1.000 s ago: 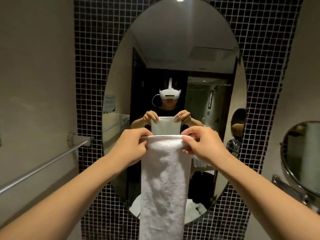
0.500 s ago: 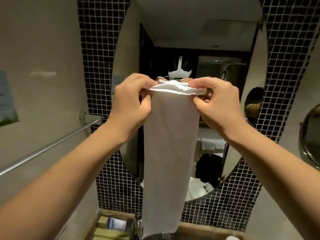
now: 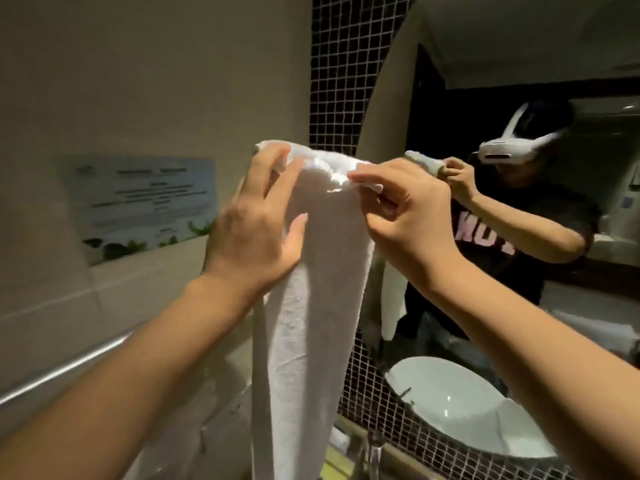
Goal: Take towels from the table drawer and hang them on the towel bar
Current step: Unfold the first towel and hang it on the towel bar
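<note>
Fingers of the right hand (image 3: 401,220) pinch the top edge of the white towel (image 3: 311,306) between thumb and forefinger, while the left hand (image 3: 256,230) has its fingertips (image 3: 277,157) hooked over the towel's far upper corner, the thumb spread loose against the cloth. Below both grips the towel hangs in one long folded strip, dropping past the wrists and out of the bottom of the view. It touches nothing else that I can see.

Judging by this, one towel is out of the drawer and held up for hanging, but it is not on the towel bar (image 3: 69,368) yet. That bar runs along the wall down and to the left of the left hand, well below the fingers and bare along the stretch that shows. The drawer is out of sight, so how many towels are left cannot be told.

Beyond the left fingers a wall notice (image 3: 138,195) carries lines of print, too blurred to read. To the right of the right hand the mirror (image 3: 519,64) shows a dark shirt with pale letters, reversed and partly hidden; I cannot read them.
</note>
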Demonstrator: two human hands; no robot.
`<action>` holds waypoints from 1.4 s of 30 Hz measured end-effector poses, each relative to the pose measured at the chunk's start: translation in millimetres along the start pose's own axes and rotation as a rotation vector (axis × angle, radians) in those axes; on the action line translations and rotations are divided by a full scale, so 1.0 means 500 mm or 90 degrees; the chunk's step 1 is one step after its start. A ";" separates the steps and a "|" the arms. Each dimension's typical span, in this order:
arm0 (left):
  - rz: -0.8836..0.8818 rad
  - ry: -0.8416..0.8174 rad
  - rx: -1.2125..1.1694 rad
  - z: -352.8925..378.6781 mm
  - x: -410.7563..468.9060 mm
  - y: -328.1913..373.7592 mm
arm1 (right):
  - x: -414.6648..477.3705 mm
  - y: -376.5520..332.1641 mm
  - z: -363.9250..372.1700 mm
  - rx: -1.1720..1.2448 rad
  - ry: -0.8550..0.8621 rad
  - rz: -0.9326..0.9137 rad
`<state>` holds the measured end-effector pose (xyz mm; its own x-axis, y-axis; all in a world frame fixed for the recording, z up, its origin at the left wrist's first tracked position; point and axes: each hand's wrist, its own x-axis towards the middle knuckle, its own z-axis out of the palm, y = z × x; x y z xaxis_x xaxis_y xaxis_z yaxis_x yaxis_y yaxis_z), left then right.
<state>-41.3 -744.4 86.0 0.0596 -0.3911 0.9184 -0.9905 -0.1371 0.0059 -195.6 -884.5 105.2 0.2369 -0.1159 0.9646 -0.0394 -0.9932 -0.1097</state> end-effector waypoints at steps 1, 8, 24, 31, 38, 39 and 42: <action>-0.010 -0.003 0.057 -0.024 -0.006 -0.016 | 0.002 -0.004 0.033 0.033 0.006 -0.026; -0.153 -0.080 0.361 -0.164 -0.073 -0.108 | -0.021 -0.092 0.270 0.282 -0.024 -0.121; -0.405 -0.516 0.474 -0.251 -0.229 -0.079 | -0.149 -0.201 0.387 0.265 -0.372 -0.193; -0.383 -0.570 0.471 -0.268 -0.224 -0.084 | -0.094 -0.220 0.390 0.087 -0.613 -0.209; -0.392 -0.436 0.313 -0.281 -0.231 -0.088 | -0.138 -0.194 0.380 0.242 -0.443 -0.133; -0.397 -0.431 0.296 -0.282 -0.230 -0.093 | -0.158 -0.187 0.373 0.268 -0.369 -0.098; -0.425 -0.430 0.252 -0.282 -0.224 -0.105 | -0.221 -0.179 0.352 0.229 -0.247 0.061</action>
<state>-13.4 -565.2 38.5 0.7611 -0.5391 0.3607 -0.6258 -0.7565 0.1898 -47.4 -785.2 -33.7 0.5925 -0.1348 0.7942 0.2401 -0.9115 -0.3339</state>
